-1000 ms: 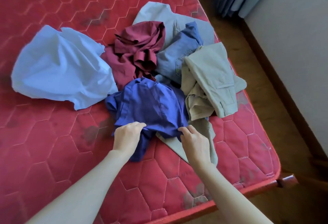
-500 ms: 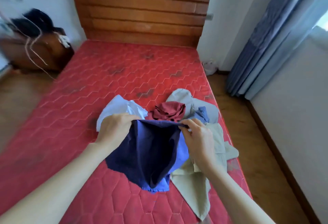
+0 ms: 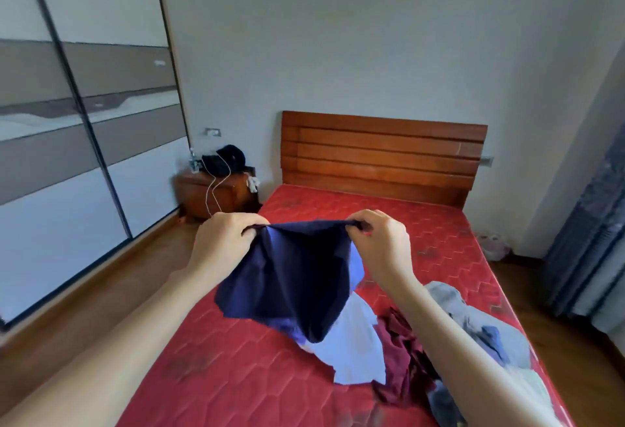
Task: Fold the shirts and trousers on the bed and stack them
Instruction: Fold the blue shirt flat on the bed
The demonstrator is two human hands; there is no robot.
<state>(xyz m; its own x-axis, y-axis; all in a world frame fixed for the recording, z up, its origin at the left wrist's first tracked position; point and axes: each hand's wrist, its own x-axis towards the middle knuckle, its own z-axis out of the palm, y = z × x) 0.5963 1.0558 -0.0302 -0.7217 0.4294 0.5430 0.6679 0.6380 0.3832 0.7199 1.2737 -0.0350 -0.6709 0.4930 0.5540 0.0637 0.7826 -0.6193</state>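
While each hand's grip, left hand (image 3: 225, 244) and right hand (image 3: 380, 244), pinches the navy garment (image 3: 287, 288), it hangs above the red mattress (image 3: 209, 372), seemingly clear.

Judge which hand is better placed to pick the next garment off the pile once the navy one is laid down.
Right, probably. The right hand and its forearm are above the maroon garment and the pile; the left hand, pinching the navy garment, is over bare mattress.
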